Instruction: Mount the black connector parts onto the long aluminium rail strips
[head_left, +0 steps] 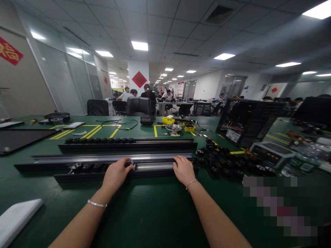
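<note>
Dark green table (144, 213) marked with yellow lines. On it, black rails (124, 146) with a silver strip. Beyond them, a yellow bin (168, 120). Right of the rails, a black case (245, 120). Silver bracelets on both wrists.

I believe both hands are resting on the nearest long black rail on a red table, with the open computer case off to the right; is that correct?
Not quite: the head view shows the table is green, not red. Both the left hand and right hand do rest on the nearest rail, with the computer case to the right.
</note>
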Tool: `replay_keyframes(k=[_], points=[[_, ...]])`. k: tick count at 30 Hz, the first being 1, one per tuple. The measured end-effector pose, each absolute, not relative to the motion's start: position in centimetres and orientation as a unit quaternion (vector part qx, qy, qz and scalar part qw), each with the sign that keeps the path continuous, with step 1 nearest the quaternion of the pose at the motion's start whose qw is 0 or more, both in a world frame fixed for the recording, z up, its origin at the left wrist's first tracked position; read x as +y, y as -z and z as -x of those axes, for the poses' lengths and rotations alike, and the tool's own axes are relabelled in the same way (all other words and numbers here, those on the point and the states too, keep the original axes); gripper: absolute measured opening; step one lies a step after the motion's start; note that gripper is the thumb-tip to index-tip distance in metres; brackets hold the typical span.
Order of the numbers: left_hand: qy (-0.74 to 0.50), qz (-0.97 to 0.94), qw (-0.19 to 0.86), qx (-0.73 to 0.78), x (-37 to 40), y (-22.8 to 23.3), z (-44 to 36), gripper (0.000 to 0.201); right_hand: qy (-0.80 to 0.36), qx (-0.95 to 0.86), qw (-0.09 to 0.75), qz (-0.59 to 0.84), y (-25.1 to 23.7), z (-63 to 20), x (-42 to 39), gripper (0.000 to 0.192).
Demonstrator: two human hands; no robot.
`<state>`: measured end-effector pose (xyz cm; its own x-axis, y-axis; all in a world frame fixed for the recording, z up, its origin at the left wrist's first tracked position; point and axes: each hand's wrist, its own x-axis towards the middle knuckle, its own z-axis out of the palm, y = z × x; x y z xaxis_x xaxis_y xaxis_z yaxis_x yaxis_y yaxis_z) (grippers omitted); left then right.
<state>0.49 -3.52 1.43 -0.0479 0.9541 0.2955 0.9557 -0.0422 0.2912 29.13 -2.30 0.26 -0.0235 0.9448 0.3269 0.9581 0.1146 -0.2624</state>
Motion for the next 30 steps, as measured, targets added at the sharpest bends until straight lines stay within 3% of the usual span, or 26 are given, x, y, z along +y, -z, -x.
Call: replay_keyframes(k=[30], points=[[0.294,0.598,-0.130,-0.734,-4.2,-3.3,-1.3,0.044,0.018,-0.714,0.222,0.664,-0.2,-29.1,-2.3,0.038]])
